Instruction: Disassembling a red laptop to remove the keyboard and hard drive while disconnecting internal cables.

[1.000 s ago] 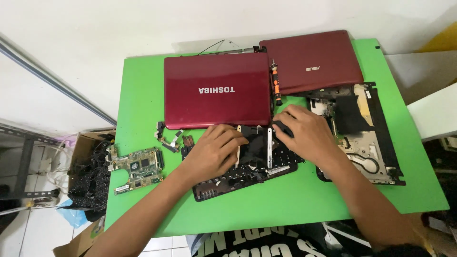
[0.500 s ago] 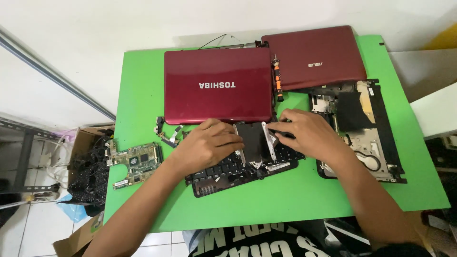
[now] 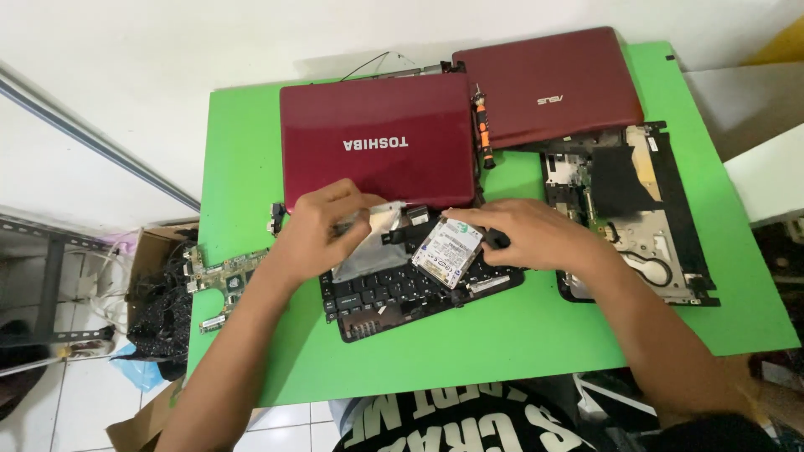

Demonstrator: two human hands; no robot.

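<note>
— What sits at the middle of the green table?

— A small, flat, silver rectangular hard drive with a white label, lying tilted on the black laptop keyboard, just in front of the glossy dark-red closed laptop. Beside it, to the left, is a thin silver metal bracket or foil sheet.

— How would the drive handle?

— By its look, stiff and compact, light enough for one hand, but likely fragile if knocked or dropped. Its smooth casing may be slippery; the safest hold seems to be by the two long edges, keeping fingers off the label face and any exposed board underneath.

— And the sheet?

— Thin and bendable, probably with sharp edges; best pinched at a corner.

— What are the hands doing?

— The left hand has its fingers curled and pinched closed on the upper edge of the silver sheet. The right hand lies flat and spread, fingertips touching the drive's right edge, steadying rather than clasping it.

— What else is about?

— A second dark-red laptop lid at the far right, an orange-handled screwdriver between the two lids, a stripped black laptop base beside the right wrist, and a green circuit board at the table's left edge.
</note>
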